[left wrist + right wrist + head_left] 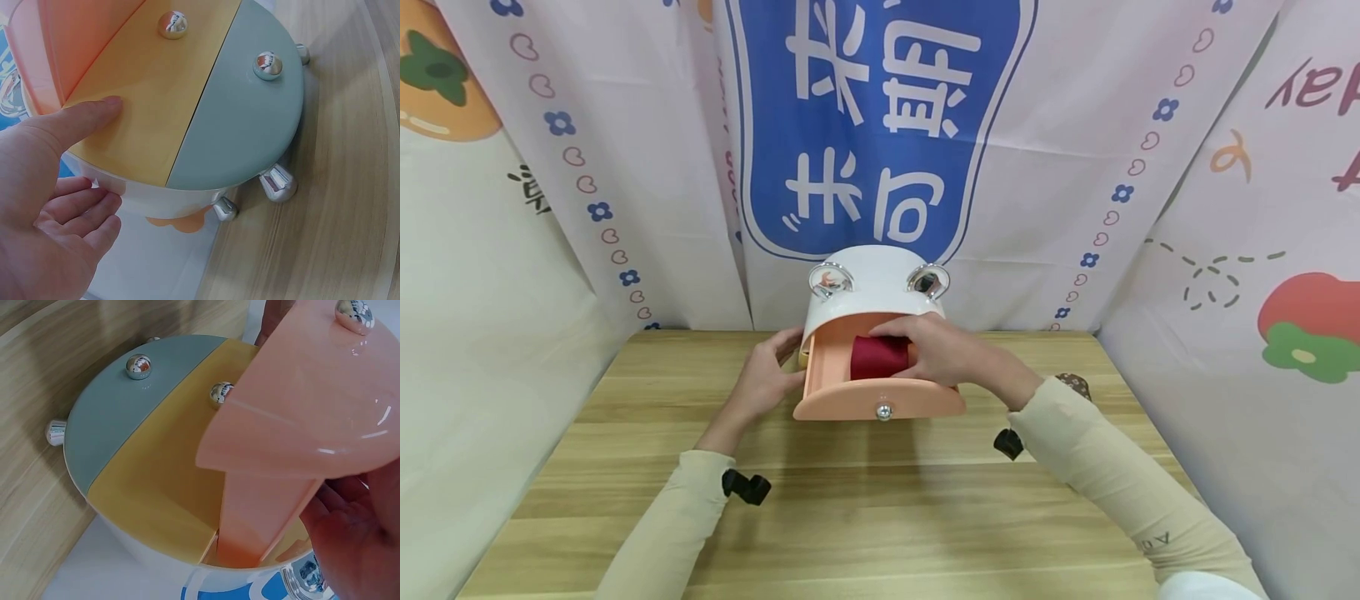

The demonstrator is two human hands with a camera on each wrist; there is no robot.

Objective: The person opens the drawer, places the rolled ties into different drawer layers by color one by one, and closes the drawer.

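Note:
A white rounded drawer cabinet (876,275) stands on the table. Its peach top drawer (880,402) is pulled out, while the yellow drawer (156,106) and the grey-green drawer (234,112) below are closed. My left hand (762,375) steadies the cabinet's left side, thumb flat on the yellow front, fingers loosely bent along the white wall. Inside the peach drawer lies a dark red, smooth cloth-like roll (878,358). My right hand (943,350) reaches over the drawer's right side and grips the roll between thumb and fingers. The right wrist view hides the roll behind the drawer front.
Silver ring-shaped ornaments (831,281) stick up on the cabinet's top, and silver feet (278,182) carry it. A brown patterned item (1073,385) lies on the wooden table (880,500) behind my right forearm. Printed cloth (1052,208) hangs around the table.

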